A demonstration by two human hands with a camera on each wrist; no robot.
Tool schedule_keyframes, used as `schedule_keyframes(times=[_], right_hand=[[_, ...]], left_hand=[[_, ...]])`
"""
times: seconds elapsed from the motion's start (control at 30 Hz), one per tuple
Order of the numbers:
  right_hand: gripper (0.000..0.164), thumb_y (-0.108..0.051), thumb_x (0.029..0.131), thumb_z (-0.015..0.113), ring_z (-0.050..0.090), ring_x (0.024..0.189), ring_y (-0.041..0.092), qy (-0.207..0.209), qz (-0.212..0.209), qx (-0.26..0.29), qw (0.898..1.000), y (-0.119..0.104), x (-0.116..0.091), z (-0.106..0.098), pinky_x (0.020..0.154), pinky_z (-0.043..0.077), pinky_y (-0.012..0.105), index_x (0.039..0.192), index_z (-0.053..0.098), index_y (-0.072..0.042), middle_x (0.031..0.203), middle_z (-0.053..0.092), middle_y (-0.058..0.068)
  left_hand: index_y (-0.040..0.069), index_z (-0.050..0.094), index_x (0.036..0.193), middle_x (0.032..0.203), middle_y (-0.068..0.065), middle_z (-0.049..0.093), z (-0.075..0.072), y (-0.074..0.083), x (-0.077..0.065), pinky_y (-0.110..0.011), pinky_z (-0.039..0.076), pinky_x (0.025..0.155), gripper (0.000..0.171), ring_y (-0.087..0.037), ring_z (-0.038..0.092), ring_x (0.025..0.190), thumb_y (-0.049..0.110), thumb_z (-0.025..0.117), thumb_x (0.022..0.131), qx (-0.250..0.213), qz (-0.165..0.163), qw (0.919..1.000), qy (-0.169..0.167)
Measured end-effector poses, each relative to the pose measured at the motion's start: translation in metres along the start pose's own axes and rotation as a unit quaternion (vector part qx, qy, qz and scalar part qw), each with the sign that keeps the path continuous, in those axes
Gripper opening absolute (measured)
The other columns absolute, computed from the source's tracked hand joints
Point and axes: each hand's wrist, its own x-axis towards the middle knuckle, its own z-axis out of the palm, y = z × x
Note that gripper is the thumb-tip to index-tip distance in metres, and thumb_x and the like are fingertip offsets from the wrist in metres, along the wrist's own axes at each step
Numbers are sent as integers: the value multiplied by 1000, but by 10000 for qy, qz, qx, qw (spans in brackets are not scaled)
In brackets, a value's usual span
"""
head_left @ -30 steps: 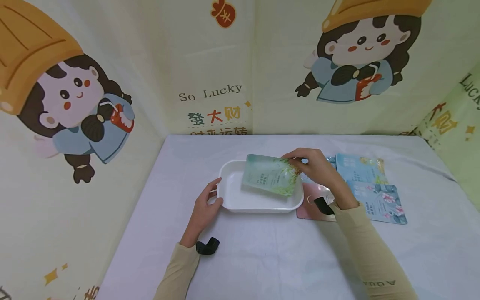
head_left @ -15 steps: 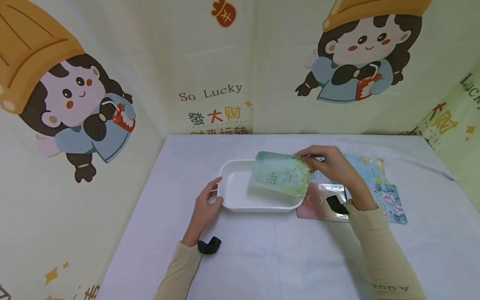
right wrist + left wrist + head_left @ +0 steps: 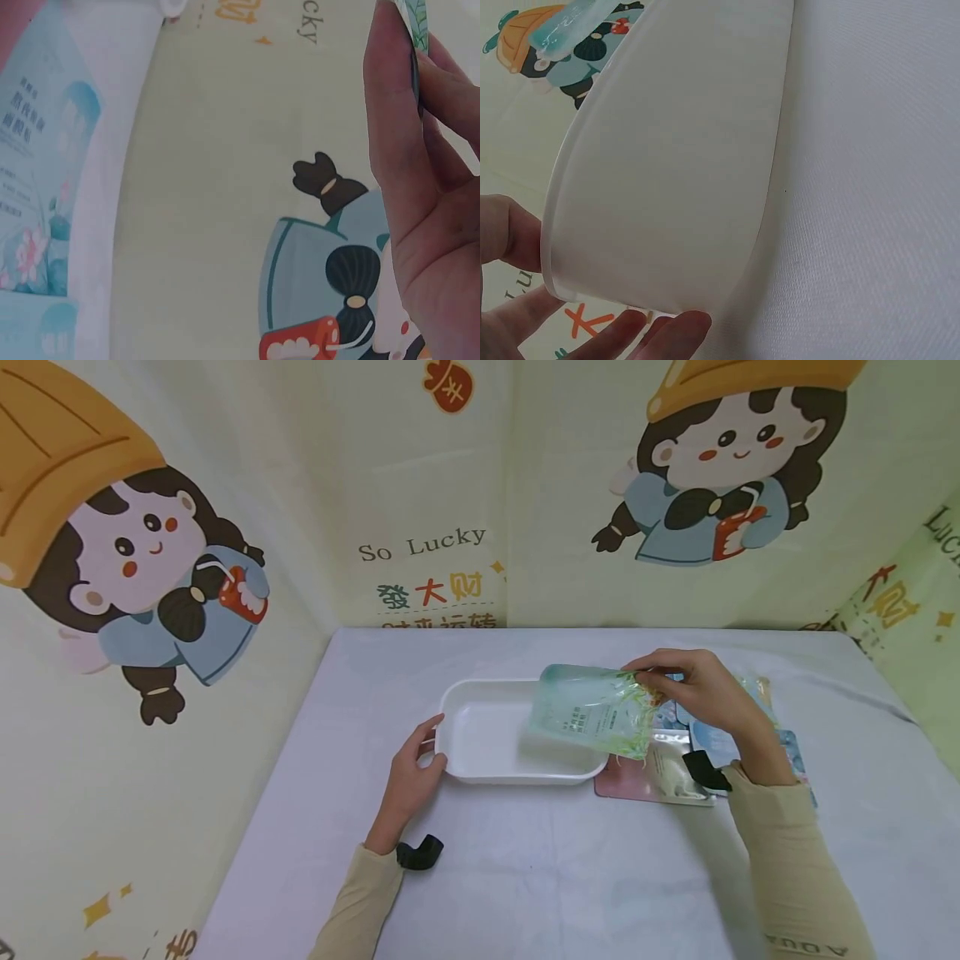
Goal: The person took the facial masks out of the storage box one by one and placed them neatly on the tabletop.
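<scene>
My right hand pinches the upper right corner of a pale green face mask packet between thumb and fingers. The packet hangs tilted across the right end of a white oblong tray, partly past its rim. Only a green edge of the packet shows in the right wrist view. At the tray's left end, my left hand grips the rim and end wall. In the left wrist view, the fingers lie against the end of the tray.
Right of the tray lie several flat mask packets: a pink and silver one in front and blue ones partly hidden by the right hand. A blue packet with lotus flowers shows in the right wrist view. A printed curtain stands behind the table.
My right hand has carried the green packet rightward, from above the tray out past its right rim towards the other packets. The left hand and the tray have stayed put.
</scene>
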Motion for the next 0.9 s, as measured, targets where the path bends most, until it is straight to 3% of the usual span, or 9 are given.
schedule_keyframes(times=[0.47, 0.9], right_hand=[[29, 5, 90, 65, 63, 84, 6, -128, 354, -5, 9993, 10, -16, -18, 64, 58, 19, 117, 71, -4, 109, 70, 11], [22, 1, 91, 65, 62, 78, 9, -352, 891, -8, 9954, 23, -35, -32, 61, 59, 25, 112, 73, -4, 105, 68, -9]], left_hand=[[24, 53, 142, 126, -13, 61, 2, -2, -2, -46, 54, 97, 60, -29, 62, 116, 1, 55, 87, -6, -107, 9999, 28], [26, 51, 143, 127, -13, 61, 3, -2, -4, -46, 56, 92, 59, -31, 61, 118, 3, 55, 88, 48, -235, 9997, -32]])
